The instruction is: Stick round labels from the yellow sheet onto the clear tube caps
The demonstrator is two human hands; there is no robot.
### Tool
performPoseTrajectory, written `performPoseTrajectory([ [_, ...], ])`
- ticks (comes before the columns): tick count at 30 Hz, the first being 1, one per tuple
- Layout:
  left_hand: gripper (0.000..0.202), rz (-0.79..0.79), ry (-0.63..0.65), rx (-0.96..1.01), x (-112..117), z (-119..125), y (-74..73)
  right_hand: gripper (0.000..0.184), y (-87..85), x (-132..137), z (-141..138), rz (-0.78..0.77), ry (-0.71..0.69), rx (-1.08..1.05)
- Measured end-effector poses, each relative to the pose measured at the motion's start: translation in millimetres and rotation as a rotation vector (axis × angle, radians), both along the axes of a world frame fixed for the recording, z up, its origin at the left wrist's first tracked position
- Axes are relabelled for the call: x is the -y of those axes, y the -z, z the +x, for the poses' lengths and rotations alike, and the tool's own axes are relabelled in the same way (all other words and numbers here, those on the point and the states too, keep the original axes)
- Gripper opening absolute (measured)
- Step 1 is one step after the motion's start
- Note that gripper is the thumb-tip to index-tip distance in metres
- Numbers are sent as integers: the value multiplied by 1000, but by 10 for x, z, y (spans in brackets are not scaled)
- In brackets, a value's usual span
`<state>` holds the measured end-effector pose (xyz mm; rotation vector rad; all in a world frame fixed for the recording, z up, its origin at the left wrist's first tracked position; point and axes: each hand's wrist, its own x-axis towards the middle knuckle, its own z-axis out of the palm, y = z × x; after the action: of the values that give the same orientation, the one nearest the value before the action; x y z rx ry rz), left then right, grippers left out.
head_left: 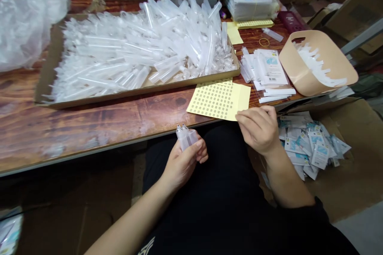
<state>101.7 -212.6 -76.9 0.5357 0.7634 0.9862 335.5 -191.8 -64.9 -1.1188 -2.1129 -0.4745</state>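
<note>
1. From my remote station I saw the left hand (184,159) low over the lap, just off the near edge of the brown wood-grain table (74,127). Its fingers were curled and pressed together around a pair of small clear plastic vials (186,136), whose tops stuck up above the thumb.
2. The right hand (259,127) lay at the table's near edge. Its fingers were bunched together, with the fingertips on the near right corner of a pale yellow sheet of small round stickers (218,101). I could not tell whether they pinched the sheet or only touched it.
3. That sheet lay flat on the table, just in front of a shallow brown cardboard tray (134,92), its near corner hanging past the table's edge.
4. The tray held a loose heap of long clear plastic tubes (140,55).
5. To the right of the sheet I saw a fanned stack of white printed packets (269,67), and beyond it a beige oval bin (302,75) holding white strips.
6. Below the table on the right, an open cardboard box (359,159) held a pile of blue-and-white packets (311,143), close beside the right wrist.
7. A crumpled clear plastic bag (26,12) sat at the far left.
</note>
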Motion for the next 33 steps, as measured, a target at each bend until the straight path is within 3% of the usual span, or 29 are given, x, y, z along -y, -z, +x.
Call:
performPoseTrajectory([
  [3, 40, -37, -74, -102, 15, 88, -5, 11, -8, 70, -149, 43, -75, -25],
  [10, 48, 38, -309, -309, 6, 98, 58, 13, 38, 175, -493, 65, -242, -39],
  [17, 39, -37, -307, -335, 25, 87, 58, 19, 53, 244, -627, 6, -379, -33],
  [20, 40, -58, -298, -321, 24, 75, 42, 10, 1, 259, -591, -171, -389, -124],
  [23, 45, -58, -328, -317, 28, 61, 8, 27, -74, 248, -537, -297, -354, -282],
  [27, 47, -12, -347, -309, 42, 62, -52, 14, -105, 225, -531, -272, -210, -299],
  [33, 43, -31, -366, -276, 19, 69, -152, 15, -62, 239, -645, -271, -222, -347],
])
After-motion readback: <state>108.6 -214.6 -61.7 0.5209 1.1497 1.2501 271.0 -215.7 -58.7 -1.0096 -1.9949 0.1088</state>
